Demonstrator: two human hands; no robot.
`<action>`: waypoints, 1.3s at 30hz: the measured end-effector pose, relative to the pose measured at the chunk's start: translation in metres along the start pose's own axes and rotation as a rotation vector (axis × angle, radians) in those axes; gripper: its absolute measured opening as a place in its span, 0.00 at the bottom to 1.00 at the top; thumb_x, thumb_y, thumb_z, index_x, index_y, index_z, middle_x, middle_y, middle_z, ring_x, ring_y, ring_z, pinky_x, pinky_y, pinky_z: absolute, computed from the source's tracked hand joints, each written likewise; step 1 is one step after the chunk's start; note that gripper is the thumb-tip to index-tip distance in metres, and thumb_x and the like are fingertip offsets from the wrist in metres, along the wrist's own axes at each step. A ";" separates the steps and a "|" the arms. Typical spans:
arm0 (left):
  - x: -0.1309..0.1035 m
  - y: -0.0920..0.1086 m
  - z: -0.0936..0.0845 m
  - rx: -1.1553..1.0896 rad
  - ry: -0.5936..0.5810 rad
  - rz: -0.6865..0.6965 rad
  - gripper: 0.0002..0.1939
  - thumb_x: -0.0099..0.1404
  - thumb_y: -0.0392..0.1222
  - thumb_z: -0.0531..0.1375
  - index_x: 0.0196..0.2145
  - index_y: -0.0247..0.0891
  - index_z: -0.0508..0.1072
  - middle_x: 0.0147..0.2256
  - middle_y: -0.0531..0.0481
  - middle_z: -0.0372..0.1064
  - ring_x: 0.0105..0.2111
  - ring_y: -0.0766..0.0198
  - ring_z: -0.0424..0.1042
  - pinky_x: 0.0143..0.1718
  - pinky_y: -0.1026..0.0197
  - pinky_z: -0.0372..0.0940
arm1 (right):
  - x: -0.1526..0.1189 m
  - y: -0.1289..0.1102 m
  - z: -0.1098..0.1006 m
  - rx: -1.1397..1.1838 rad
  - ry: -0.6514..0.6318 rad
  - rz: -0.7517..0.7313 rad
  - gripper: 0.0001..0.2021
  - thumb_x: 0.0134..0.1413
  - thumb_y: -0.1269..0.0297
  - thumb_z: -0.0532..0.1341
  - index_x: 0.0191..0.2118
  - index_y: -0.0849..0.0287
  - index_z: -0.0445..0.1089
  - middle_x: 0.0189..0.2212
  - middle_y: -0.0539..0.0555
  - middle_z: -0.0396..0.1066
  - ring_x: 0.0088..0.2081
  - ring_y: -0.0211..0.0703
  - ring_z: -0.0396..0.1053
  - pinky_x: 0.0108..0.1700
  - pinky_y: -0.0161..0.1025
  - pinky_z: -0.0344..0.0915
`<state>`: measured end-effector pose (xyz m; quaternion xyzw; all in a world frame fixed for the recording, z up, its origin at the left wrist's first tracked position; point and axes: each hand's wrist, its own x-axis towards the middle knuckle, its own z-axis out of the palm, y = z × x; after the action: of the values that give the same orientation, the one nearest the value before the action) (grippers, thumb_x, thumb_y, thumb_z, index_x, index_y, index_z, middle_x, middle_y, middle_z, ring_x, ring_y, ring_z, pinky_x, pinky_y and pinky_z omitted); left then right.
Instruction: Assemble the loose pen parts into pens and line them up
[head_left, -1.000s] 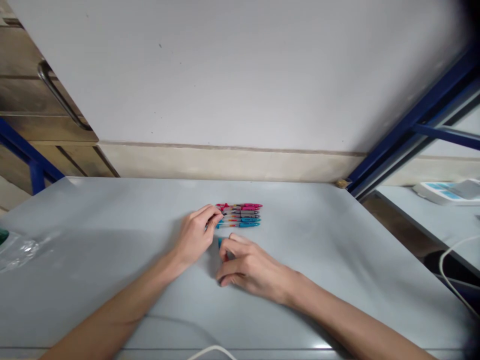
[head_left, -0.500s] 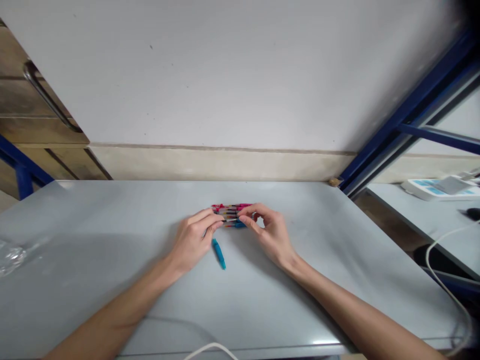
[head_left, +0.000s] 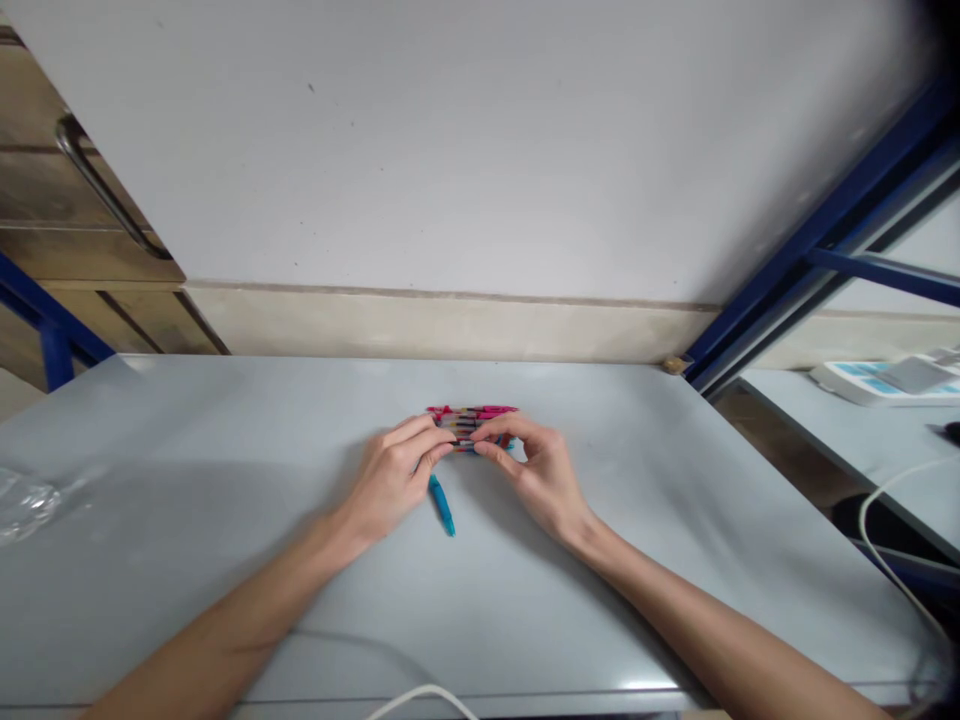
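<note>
Several pens (head_left: 469, 411) lie side by side in a row on the grey table, pink ones at the back and a blue one nearer me. My left hand (head_left: 401, 470) is at the row's left end, its thumb and fingers closed on a thin pen. At the right end, my right hand (head_left: 536, 468) pinches the same pen, as far as I can see; the fingers cover part of the row. A teal pen (head_left: 442, 507) lies apart from the others, just in front of my left fingertips.
Clear crumpled plastic (head_left: 26, 505) lies at the table's (head_left: 225, 400) left edge. A white cable (head_left: 424, 690) loops at the front edge. Blue metal posts (head_left: 795, 235) rise on the right, beyond them a white device (head_left: 862, 385).
Both hands have shifted slightly over the row, and the thin pen between them now lies down among the others. The view has moved a little.
</note>
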<state>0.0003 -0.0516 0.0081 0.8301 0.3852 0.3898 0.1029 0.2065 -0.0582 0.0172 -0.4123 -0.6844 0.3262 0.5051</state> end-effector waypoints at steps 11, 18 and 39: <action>-0.001 0.009 -0.002 0.152 -0.208 0.049 0.12 0.75 0.38 0.52 0.36 0.38 0.73 0.32 0.52 0.72 0.29 0.65 0.72 0.31 0.63 0.63 | -0.002 -0.014 0.003 -0.046 -0.099 0.038 0.13 0.65 0.57 0.61 0.30 0.58 0.73 0.29 0.51 0.75 0.33 0.42 0.68 0.38 0.39 0.63; 0.001 0.006 -0.005 0.089 -0.142 -0.106 0.12 0.76 0.41 0.52 0.52 0.44 0.72 0.43 0.51 0.79 0.38 0.62 0.78 0.39 0.61 0.68 | -0.012 -0.011 0.014 -0.263 -0.198 0.003 0.12 0.66 0.62 0.57 0.31 0.59 0.71 0.27 0.50 0.70 0.29 0.39 0.63 0.34 0.37 0.59; -0.002 -0.001 -0.005 0.029 -0.073 -0.111 0.10 0.76 0.42 0.51 0.45 0.43 0.72 0.39 0.52 0.76 0.33 0.65 0.74 0.38 0.63 0.65 | 0.009 -0.003 -0.013 0.018 0.082 0.087 0.10 0.62 0.57 0.63 0.38 0.57 0.79 0.37 0.56 0.77 0.38 0.46 0.72 0.41 0.43 0.66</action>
<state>-0.0048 -0.0532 0.0097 0.8224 0.4324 0.3473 0.1265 0.2165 -0.0508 0.0275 -0.4504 -0.6416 0.3368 0.5216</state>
